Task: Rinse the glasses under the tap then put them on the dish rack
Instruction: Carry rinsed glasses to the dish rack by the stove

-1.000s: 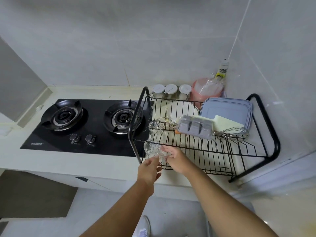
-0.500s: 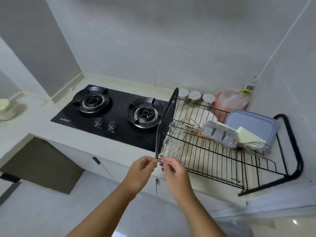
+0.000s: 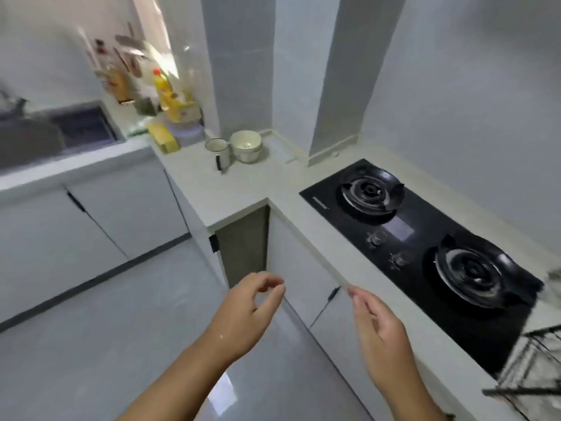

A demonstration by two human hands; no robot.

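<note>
The left hand (image 3: 246, 311) and right hand (image 3: 379, 332) hang empty, fingers loosely curled, between the sink (image 3: 82, 129) far left and the rack (image 3: 528, 390) at the right edge; no glass shows, though one would likely be light, brittle and wet-slick, best gripped round its body.

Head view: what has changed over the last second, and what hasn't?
Both hands let go of the glass at the dish rack corner and drew back; left hand and right hand now hang empty before the cabinet. The camera swung left: the rack is cut at the right edge, and sink, mug and bowl came into view. The hob stayed put.
</note>
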